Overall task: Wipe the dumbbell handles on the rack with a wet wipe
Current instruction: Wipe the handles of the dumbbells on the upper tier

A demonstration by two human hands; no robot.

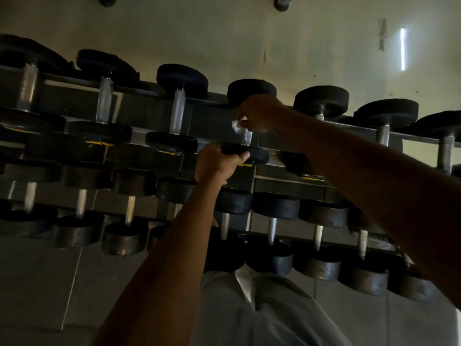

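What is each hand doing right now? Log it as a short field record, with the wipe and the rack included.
right hand: right hand grips the white crumpled wet wipe around a knurled metal dumbbell handle
left hand: left hand grips that dumbbell's near black round rubber head
rack: two-tier dark metal rack, both tiers holding dumbbells
lighting: dim

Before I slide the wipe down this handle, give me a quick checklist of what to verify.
1. Wet wipe held in right hand: ok.
2. Wipe against the dumbbell handle: ok, at its far end.
3. Left hand steadying the near weight: ok.
4. Lower part of the handle free to wipe: ok.
5. Wipe still damp: cannot tell, too dim.
6. Dumbbell seated on the rack: cannot tell, hands hide it.
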